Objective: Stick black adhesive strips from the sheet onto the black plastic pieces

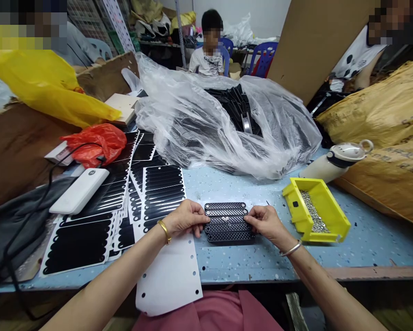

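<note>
Several black perforated plastic strips (pixel 229 221) lie side by side in a row on the blue speckled table (pixel 247 262). My left hand (pixel 185 218) presses its curled fingers against the left ends of the strips. My right hand (pixel 264 221) pinches the right ends. A gold bangle is on my left wrist, a silver one on my right. A white backing sheet (pixel 172 276) with punched holes lies under my left forearm and hangs over the table's front edge.
Sheets of black stickers (pixel 130 202) cover the table's left. A white power bank (pixel 79 190), red bag (pixel 96 143) and yellow bag (pixel 48 87) lie farther left. A yellow bin of small screws (pixel 314 209) stands right. A clear bag of black parts (pixel 227 124) sits behind. People sit beyond.
</note>
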`<state>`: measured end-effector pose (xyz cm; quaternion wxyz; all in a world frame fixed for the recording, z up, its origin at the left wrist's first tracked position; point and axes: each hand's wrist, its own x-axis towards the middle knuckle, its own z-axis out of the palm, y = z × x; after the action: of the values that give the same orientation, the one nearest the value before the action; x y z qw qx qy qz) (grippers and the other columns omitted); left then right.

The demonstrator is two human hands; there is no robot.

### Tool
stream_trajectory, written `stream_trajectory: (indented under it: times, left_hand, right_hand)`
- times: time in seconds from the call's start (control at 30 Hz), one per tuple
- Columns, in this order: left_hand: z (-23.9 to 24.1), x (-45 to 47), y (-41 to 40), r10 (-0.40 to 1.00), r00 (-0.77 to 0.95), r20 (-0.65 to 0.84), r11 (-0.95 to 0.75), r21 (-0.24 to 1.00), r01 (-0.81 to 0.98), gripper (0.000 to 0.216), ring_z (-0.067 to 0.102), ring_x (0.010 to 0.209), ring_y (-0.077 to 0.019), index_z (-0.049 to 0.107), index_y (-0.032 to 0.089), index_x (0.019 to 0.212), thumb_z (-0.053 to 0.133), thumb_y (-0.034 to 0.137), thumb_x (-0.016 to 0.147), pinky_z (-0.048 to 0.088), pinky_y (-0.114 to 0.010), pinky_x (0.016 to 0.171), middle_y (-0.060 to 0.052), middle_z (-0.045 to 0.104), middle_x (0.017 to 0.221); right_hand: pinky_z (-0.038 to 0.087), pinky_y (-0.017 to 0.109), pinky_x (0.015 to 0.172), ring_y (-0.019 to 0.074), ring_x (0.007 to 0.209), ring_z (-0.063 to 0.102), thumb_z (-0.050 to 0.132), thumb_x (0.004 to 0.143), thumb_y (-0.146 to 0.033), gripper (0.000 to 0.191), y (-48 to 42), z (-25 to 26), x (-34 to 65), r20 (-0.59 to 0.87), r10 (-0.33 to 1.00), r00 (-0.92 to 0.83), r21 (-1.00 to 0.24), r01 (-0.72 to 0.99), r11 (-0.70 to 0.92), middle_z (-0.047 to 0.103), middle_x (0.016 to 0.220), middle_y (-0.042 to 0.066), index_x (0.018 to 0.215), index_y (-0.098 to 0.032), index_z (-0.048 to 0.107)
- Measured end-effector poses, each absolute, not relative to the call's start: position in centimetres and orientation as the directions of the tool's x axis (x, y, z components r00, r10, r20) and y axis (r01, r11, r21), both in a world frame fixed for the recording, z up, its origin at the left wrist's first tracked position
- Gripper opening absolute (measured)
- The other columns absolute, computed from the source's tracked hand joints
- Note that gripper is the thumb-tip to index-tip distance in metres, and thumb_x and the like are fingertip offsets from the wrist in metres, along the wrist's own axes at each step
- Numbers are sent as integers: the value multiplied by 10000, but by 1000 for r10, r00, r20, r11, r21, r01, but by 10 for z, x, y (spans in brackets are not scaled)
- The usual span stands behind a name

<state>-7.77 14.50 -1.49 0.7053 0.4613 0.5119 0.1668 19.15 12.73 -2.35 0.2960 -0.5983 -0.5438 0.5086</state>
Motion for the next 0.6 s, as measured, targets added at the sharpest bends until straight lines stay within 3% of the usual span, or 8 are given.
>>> stream_trajectory:
  times: [0.27, 0.47, 0.6]
  left_hand:
    - [-12, -75, 141, 754, 378, -537, 483, 844, 234, 263, 600, 365, -104, 570, 121, 622, 771, 282, 676, 299, -116, 294, 3, 600, 423]
    - [-10, -76, 134, 791, 341, -508, 475, 861, 180, 312, 660, 438, -147, 588, 113, 658, 702, 391, 744, 310, -133, 273, -48, 665, 543]
    - [-9, -73, 127, 796, 320, -513, 483, 858, 175, 276, 642, 418, -137, 580, 119, 686, 705, 359, 743, 334, -132, 283, -44, 661, 512]
  right_hand:
    - [349, 218, 359, 101, 362, 478, 650, 626, -364, 226, 127, -25, 192, -293, 951, -101, -909, 338, -244, 506, 425, -40, 527, -182, 559]
    - [356, 217, 365, 102, 366, 482, 650, 630, -352, 213, 128, -23, 192, -298, 949, -101, -908, 337, -249, 512, 422, -36, 534, -180, 568]
    - [333, 215, 353, 101, 353, 469, 643, 626, -347, 208, 128, -22, 191, -312, 945, -103, -902, 345, -260, 504, 401, -37, 530, -183, 560]
